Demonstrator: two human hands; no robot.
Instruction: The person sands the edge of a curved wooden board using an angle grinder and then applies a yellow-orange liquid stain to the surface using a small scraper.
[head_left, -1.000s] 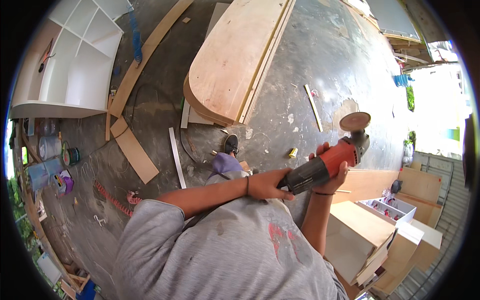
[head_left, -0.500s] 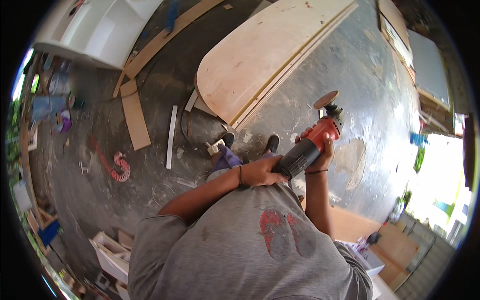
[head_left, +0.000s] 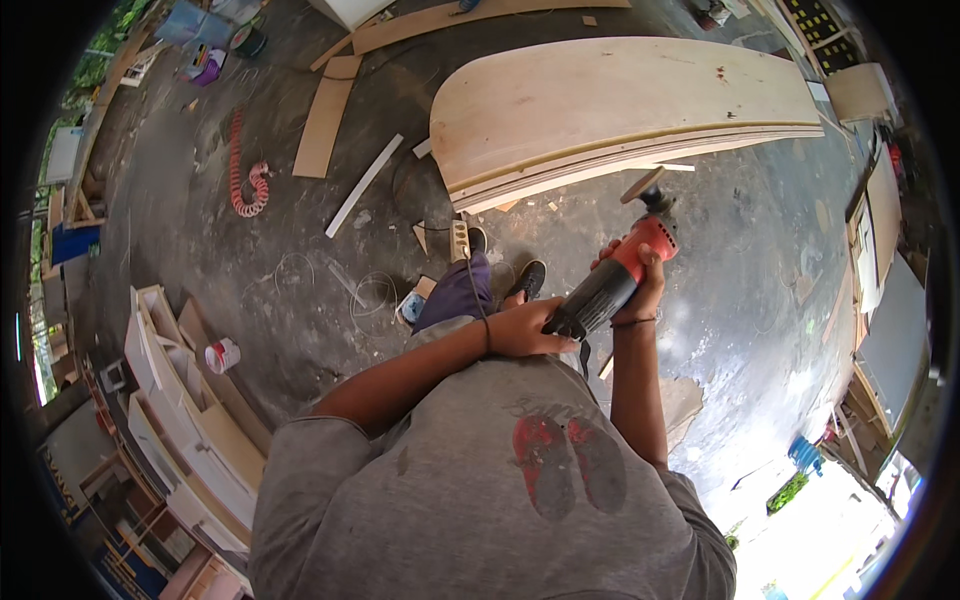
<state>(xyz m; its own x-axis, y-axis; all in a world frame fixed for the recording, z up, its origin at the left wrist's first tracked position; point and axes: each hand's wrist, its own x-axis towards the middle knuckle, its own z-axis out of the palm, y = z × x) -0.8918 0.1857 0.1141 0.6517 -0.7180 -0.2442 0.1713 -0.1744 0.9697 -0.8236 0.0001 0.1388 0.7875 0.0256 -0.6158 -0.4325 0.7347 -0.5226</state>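
An angle grinder with a black rear body and red front is held up in front of my torso, tilted so its round disc points ahead and to the right. My right hand wraps round the red front part. At the black rear end, my left hand is closed on the body, its fingers partly hidden. A dark cord hangs from that rear end. Ahead of the disc, a stack of pale wooden panels with one rounded end lies low, apart from the grinder.
A power strip is by my feet, with loose thin wire on the floor. Left lie a white strip, a brown board and a red coiled hose. White cabinet parts and a small bucket stand nearer left.
My view has turned to the right, and the panel stack now lies more crosswise ahead. Both hands keep their hold on the grinder, which stays in front of my torso.
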